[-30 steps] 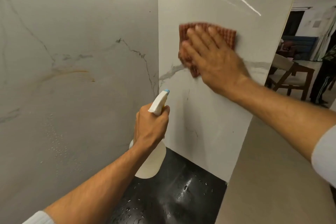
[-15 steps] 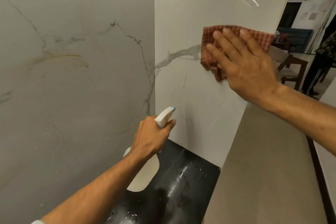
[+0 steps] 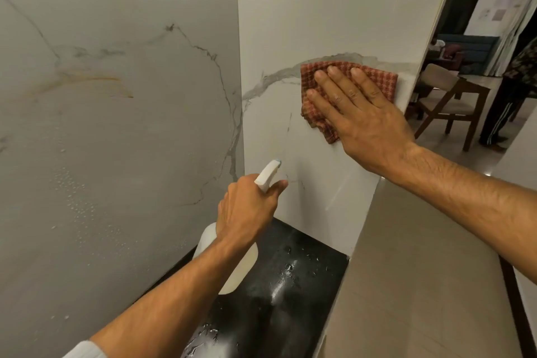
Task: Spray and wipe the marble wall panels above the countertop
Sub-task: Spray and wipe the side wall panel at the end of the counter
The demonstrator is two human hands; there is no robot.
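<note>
Wiping: your flat right hand presses red checked cloth on veined marble panel; left hand grips white spray bottle. Next, likely: droplets, 9 o'clock.

Hidden under the left grip: neck and trigger of the spray bottle. Covered by the right grip: middle of the cloth. Cut off at right edge: standing person.

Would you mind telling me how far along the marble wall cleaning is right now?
Spraying looks done on the left panel, which carries droplets. In hand: the right hand presses the checked cloth flat on the right panel, while the left hand grips the spray bottle. Left: wiping those droplets off the left panel.
</note>
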